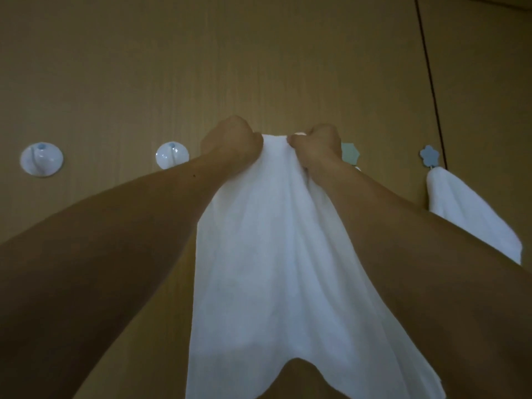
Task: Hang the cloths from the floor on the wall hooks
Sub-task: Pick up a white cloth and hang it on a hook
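A white cloth (267,254) hangs down the wooden wall between my forearms. My left hand (234,142) grips its top edge on the left, and my right hand (318,144) grips the same edge on the right, both raised against the wall. A bit of white shows above my right hand's knuckles. What the cloth's top rests on is hidden by my hands. A pale green star-shaped hook (350,153) peeks out just right of my right hand.
Two round white hooks (41,159) (172,154) sit bare on the wall at the left. At the right a blue flower-shaped hook (430,154) carries another white cloth (466,214). A dark vertical seam (429,76) runs down the wall panel.
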Demonstrator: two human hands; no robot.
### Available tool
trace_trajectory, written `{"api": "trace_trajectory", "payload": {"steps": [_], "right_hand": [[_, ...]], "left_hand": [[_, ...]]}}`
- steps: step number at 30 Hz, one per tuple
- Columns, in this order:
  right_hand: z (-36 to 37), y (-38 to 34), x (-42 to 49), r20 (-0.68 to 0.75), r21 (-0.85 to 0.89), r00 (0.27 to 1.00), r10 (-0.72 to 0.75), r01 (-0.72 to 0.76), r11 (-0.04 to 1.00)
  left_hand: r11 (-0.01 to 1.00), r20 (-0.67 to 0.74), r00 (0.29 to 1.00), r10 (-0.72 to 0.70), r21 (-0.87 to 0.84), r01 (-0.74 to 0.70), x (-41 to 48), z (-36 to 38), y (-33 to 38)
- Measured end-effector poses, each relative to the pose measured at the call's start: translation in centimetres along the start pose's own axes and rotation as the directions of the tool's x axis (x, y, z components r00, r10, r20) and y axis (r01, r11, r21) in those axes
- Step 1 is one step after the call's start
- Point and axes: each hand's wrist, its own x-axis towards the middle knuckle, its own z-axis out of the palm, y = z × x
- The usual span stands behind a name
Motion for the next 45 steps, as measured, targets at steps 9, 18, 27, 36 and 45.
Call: {"api": "trace_trajectory", "payload": {"steps": [9,18,27,36,45], "right_hand": [[-0.2,1.9,-1.7,0.118,0.015,0.989,0.092,-0.094,0.995],[-0.7,2.8,-3.8,0.147,-0.34,0.97,-0.195,0.235,0.91],[-0.6,4.8,-6.9,0.18,-0.18,0.918,-0.353,0.384,0.906],[-1.4,6.3,-10.1,0.305,-0.34,0.927,-0.217,0.318,0.885],[-4.2,5.4,-16.7,0.249,-0.454,0.965,-0.08,0.189,0.871]], "left_hand": [[0.976,0.203,0.978,-0.041,-0.203,0.084,-2.0,1.3,0.1],[0.995,0.0,0.995,0.102,0.001,-0.102,-3.4,1.3,-0.3],[0.93,-0.04,0.942,0.333,-0.151,-0.335,-6.1,2.9,-2.0],[0.935,0.035,0.961,0.273,-0.244,-0.257,-9.9,3.4,-3.6],[0.861,0.151,0.952,0.268,-0.48,-0.166,-15.1,1.7,-5.7]]}}
